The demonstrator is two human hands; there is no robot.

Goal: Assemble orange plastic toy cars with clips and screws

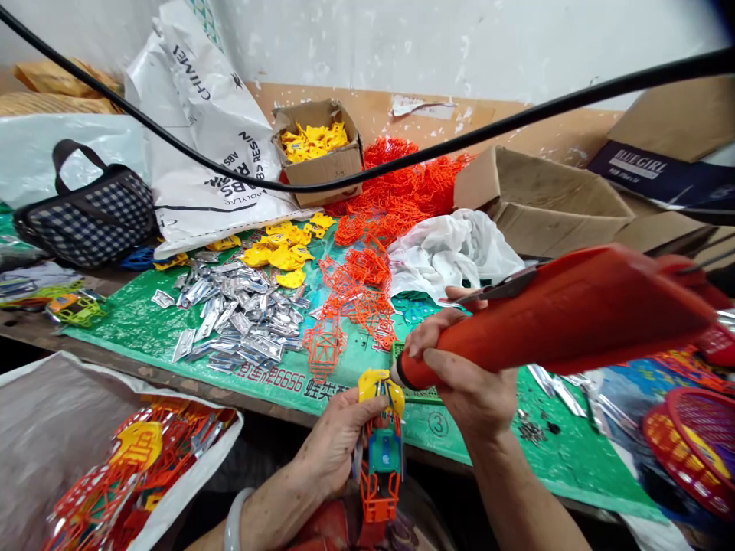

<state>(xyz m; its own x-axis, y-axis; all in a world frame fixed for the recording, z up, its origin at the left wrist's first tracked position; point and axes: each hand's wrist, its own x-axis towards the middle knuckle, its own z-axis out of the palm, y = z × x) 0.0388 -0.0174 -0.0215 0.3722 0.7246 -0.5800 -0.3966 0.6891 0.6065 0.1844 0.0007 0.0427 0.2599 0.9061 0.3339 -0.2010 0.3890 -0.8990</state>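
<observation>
My left hand (336,444) is closed around a small toy vehicle (380,451) with an orange frame, a blue-green middle and a yellow top, held upright just below the table's front edge. My right hand (459,367) grips the narrow end of a big orange power screwdriver (574,314), whose black tip touches the toy's yellow top. A black cable (402,164) runs from the tool across the view.
On the green mat (143,321) lie a heap of silver metal pieces (241,317), yellow parts (281,249) and orange frames (356,291). A cardboard box (318,149) of yellow parts stands behind. A white sack (132,459) of finished toys sits at lower left, a red basket (694,444) right.
</observation>
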